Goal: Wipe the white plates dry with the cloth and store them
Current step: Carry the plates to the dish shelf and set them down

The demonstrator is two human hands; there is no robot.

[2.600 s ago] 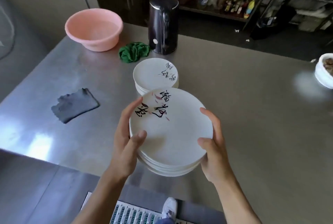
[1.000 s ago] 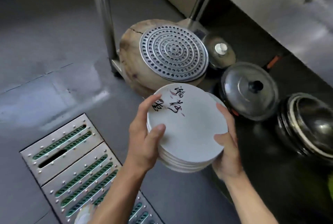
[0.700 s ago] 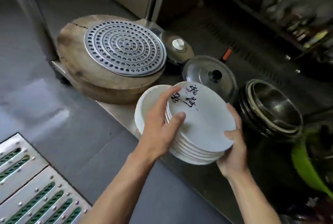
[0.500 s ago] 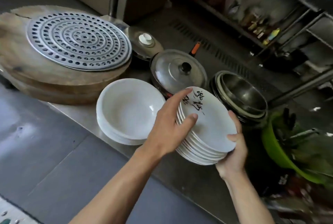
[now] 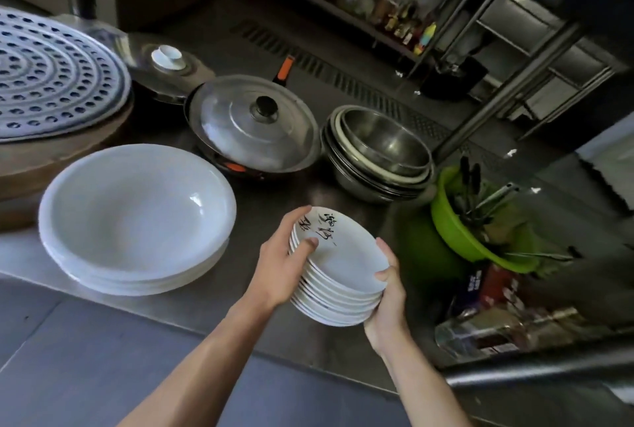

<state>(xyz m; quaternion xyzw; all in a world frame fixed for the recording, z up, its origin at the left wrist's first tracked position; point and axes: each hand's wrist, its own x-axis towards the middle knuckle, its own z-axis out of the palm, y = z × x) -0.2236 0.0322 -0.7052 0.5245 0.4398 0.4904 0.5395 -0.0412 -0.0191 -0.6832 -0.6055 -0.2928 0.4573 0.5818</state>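
Both hands' fingers curled round the stack of white plates (image 5: pixel 343 265), tilted between left hand (image 5: pixel 278 272) and right hand (image 5: pixel 387 303) | shelf (image 5: pixel 192 306) just below fingers | wiping seemingly done, setting down remained.

We see a tilted stack of white plates (image 5: pixel 343 265) gripped at its rims by the left hand (image 5: pixel 278 272), thumb on the inscribed top plate, and the right hand (image 5: pixel 387 303), over a steel shelf (image 5: pixel 240 303). On that shelf stand large white bowls (image 5: pixel 137 214) at left, a lidded pan (image 5: pixel 250 124), nested steel bowls (image 5: pixel 380 152) and a green basin (image 5: pixel 456 231).
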